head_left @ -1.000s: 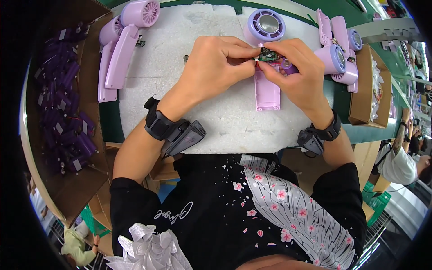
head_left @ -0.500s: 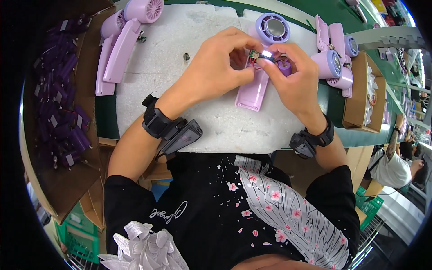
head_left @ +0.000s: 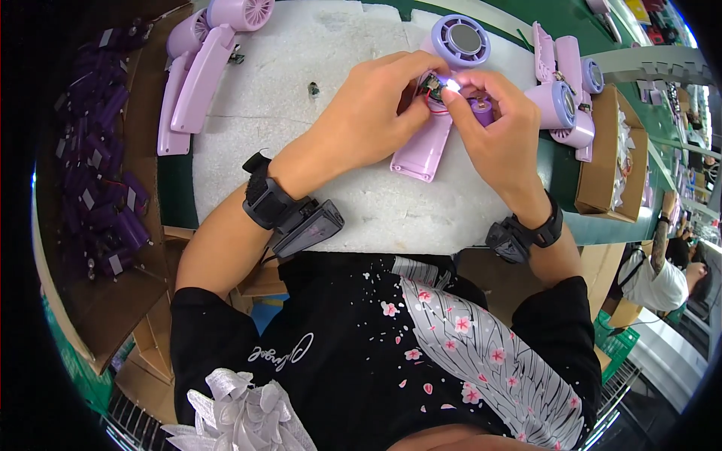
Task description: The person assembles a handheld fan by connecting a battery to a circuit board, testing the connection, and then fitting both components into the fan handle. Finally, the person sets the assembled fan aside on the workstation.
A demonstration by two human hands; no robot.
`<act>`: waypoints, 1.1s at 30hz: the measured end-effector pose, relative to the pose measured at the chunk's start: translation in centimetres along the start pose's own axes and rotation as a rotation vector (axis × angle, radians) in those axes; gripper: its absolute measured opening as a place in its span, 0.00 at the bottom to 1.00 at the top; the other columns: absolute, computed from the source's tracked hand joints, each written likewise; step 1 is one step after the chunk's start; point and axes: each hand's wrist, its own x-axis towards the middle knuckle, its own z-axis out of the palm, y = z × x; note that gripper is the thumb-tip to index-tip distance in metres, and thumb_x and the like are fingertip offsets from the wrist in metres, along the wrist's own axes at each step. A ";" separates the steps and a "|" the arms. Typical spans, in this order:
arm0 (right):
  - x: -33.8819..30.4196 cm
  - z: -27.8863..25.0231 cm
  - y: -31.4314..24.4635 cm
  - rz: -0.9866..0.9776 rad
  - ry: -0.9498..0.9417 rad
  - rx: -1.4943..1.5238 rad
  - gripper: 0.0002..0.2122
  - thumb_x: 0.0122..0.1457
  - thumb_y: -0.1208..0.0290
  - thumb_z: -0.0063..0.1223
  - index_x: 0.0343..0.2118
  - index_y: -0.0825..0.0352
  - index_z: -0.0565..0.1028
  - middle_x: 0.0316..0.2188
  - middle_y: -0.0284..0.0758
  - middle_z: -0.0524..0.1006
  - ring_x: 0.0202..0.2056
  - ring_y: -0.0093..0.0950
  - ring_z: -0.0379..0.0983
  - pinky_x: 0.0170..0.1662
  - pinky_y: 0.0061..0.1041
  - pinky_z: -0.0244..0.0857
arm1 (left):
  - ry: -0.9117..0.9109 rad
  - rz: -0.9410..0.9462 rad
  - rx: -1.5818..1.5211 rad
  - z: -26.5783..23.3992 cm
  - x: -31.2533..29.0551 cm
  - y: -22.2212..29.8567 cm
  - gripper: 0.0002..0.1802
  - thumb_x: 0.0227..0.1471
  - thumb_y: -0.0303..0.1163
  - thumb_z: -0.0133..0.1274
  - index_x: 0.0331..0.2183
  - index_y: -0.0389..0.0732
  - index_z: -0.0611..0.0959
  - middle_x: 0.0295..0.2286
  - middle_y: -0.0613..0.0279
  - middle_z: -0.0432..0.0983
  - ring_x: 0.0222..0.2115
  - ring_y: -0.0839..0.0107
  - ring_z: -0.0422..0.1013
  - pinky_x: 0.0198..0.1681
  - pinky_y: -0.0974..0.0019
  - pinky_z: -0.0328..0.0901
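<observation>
A lilac handheld fan lies on a white foam sheet [head_left: 256,98], its round head [head_left: 461,41] pointing away from me and its open handle [head_left: 419,154] toward me. Over the handle, a small green circuit board [head_left: 432,85] with red wires is pinched in my left hand [head_left: 380,113]. My right hand [head_left: 500,131] has its thumb and forefinger closed at the board's other end, by a bright white light [head_left: 452,86]. A purple cylindrical battery [head_left: 482,111] sits within the curl of my right fingers; whether they grip it is partly hidden.
On the left stands a cardboard box [head_left: 143,203] of purple batteries [head_left: 105,173]. More lilac fans [head_left: 203,79] lie at the sheet's left edge, and others [head_left: 555,105] at its right. A smaller carton [head_left: 613,158] holds white parts. A dark scrap [head_left: 313,89] rests on the foam.
The circuit board has turned between my fingers, and its light has shifted slightly right. Red wires now show more clearly below it. Both hands stay close together over the fan.
</observation>
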 end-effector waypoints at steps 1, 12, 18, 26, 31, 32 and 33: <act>0.1 0.0 -0.1 0.000 -0.001 -0.001 0.07 0.54 0.75 0.60 0.33 0.71 0.76 0.24 0.31 0.76 0.23 0.15 0.69 0.26 0.15 0.62 | 0.013 0.013 0.015 0.0 0.0 -0.1 0.22 0.46 0.18 0.48 0.46 0.37 0.76 0.33 0.55 0.76 0.29 0.70 0.74 0.34 0.69 0.70; 0.0 -0.4 -0.2 0.032 -0.086 -0.007 0.07 0.52 0.77 0.61 0.33 0.71 0.77 0.26 0.32 0.77 0.26 0.16 0.68 0.29 0.16 0.62 | -0.135 -0.161 -0.133 -1.1 0.0 0.6 0.24 0.46 0.18 0.48 0.48 0.36 0.75 0.35 0.58 0.76 0.28 0.75 0.72 0.35 0.70 0.69; -0.1 -0.3 -0.2 -0.030 -0.082 -0.008 0.07 0.50 0.78 0.61 0.32 0.72 0.78 0.28 0.35 0.77 0.28 0.21 0.71 0.31 0.18 0.64 | -0.141 -0.170 -0.189 -1.0 -0.1 0.1 0.24 0.47 0.17 0.48 0.48 0.36 0.75 0.37 0.61 0.75 0.30 0.78 0.71 0.37 0.73 0.68; -0.2 -0.4 -0.6 -0.066 -0.061 -0.063 0.07 0.49 0.79 0.62 0.33 0.71 0.79 0.29 0.37 0.77 0.27 0.25 0.72 0.31 0.20 0.65 | -0.149 -0.230 -0.216 -1.0 0.1 0.8 0.23 0.47 0.16 0.48 0.48 0.36 0.75 0.38 0.60 0.75 0.32 0.79 0.71 0.38 0.74 0.68; -0.2 -0.2 -0.7 -0.089 -0.037 -0.086 0.08 0.49 0.78 0.63 0.33 0.71 0.79 0.29 0.37 0.77 0.26 0.26 0.73 0.29 0.20 0.65 | -0.160 -0.262 -0.227 -1.1 0.1 0.8 0.23 0.48 0.17 0.48 0.49 0.36 0.75 0.40 0.60 0.75 0.33 0.78 0.72 0.39 0.73 0.68; -0.2 -0.2 -0.7 -0.094 -0.033 -0.091 0.08 0.49 0.78 0.63 0.33 0.70 0.79 0.29 0.37 0.77 0.26 0.26 0.73 0.29 0.20 0.65 | -0.159 -0.263 -0.228 -1.2 0.1 0.8 0.23 0.48 0.17 0.48 0.49 0.36 0.75 0.40 0.60 0.75 0.33 0.78 0.72 0.39 0.73 0.68; -0.2 -0.2 -0.7 -0.094 -0.035 -0.091 0.08 0.49 0.78 0.63 0.33 0.70 0.79 0.29 0.37 0.77 0.26 0.26 0.73 0.29 0.20 0.65 | -0.155 -0.244 -0.229 -1.2 0.1 0.7 0.23 0.48 0.17 0.48 0.49 0.36 0.75 0.40 0.60 0.76 0.33 0.77 0.72 0.40 0.73 0.68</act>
